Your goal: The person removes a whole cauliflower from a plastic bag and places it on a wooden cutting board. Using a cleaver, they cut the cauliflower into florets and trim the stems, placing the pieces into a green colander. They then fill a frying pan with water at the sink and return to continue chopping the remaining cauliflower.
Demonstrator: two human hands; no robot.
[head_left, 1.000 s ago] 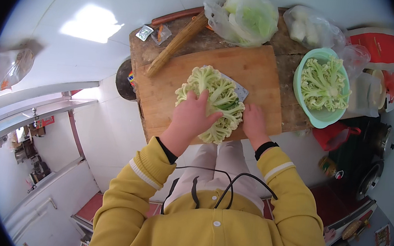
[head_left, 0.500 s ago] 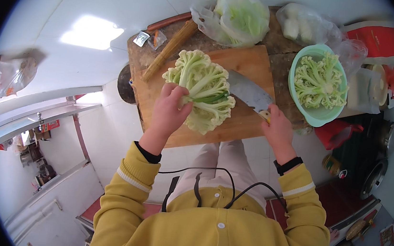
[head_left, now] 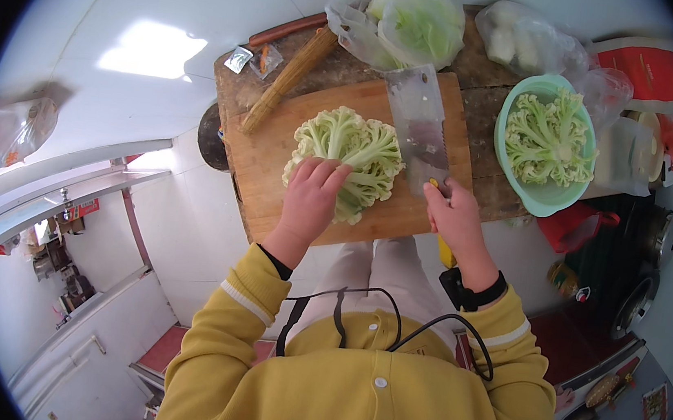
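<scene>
Table (head_left: 483, 102): wooden board (head_left: 356, 97), cauliflower (head_left: 356, 142) on it.
Left hand (head_left: 313, 199): over cauliflower, grip unclear; best with fingertips tucked.
Right hand (head_left: 455, 214): clamped on cleaver (head_left: 417, 120); best held steady, clear of fingertips.

White glare (head_left: 153, 50) is washing out the wall (head_left: 239, 3) beyond and left of the left hand (head_left: 313, 198). Far outside it, straight edges are bowing; corners are falling black.

No lettering or number can be read, even on the red package (head_left: 648, 70).
</scene>
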